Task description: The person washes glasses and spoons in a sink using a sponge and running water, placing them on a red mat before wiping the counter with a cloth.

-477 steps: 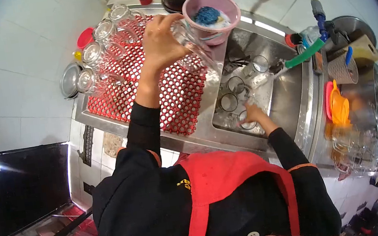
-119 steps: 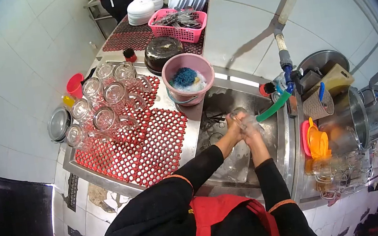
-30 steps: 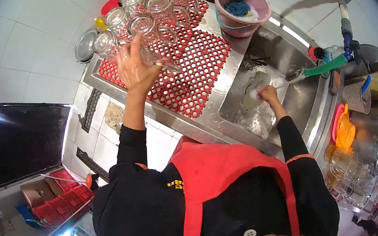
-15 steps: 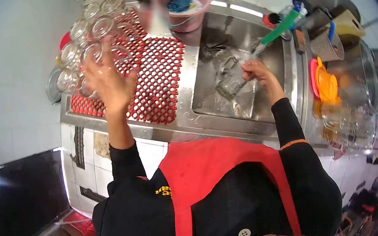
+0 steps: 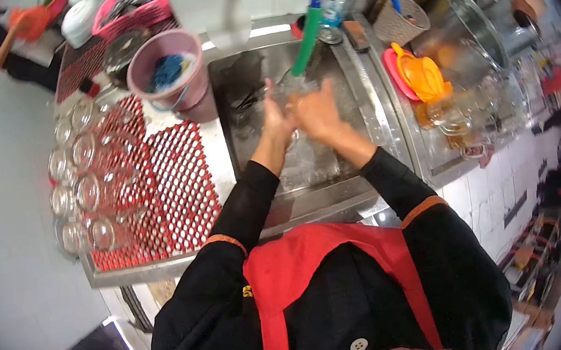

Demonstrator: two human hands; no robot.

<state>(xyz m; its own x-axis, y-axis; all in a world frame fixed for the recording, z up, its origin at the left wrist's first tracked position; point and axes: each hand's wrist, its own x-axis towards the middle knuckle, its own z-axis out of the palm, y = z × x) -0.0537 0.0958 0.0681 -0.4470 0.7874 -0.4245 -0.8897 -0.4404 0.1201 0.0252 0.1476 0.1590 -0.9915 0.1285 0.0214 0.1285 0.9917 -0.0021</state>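
Both my hands are together over the steel sink, below the mouth of a green hose. Between my left hand and my right hand is a clear glass mug, blurred by motion and splashing water and mostly covered by my fingers. My left hand presses along its left side. The fingers of my right hand are closed around the other side. Several clear glass mugs stand in rows on the red mesh mat to the left.
A pink bucket with a blue scrubber stands at the sink's back left corner. On the right are orange plastic pieces, a woven basket and more glassware. Another person's arm shows at upper left.
My left hand has left the glasses on the mat and joined my right hand over the sink. The mug has come up under the hose. My view has turned, shifting the counter left.
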